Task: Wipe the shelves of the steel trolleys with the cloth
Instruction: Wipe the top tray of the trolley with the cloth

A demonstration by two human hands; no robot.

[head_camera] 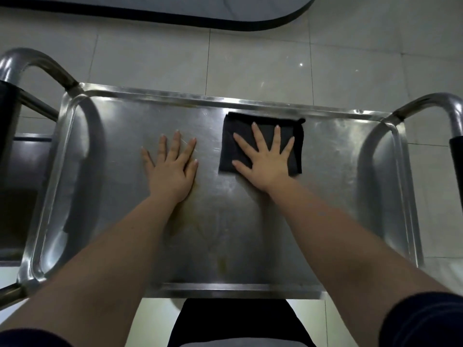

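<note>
The top shelf of a steel trolley (333, 176) fills the middle of the head view, with a raised rim all round. A folded black cloth (240, 126) lies flat on the shelf toward its far edge, right of centre. My right hand (265, 159) presses flat on the cloth with its fingers spread. My left hand (171, 169) rests flat on the bare steel left of the cloth, fingers straight, holding nothing.
Curved steel handles rise at the trolley's left end (37, 63) and right end (441, 106). A second trolley shelf (22, 156) shows at the far left. A dark-edged object (225, 18) lies on the tiled floor beyond.
</note>
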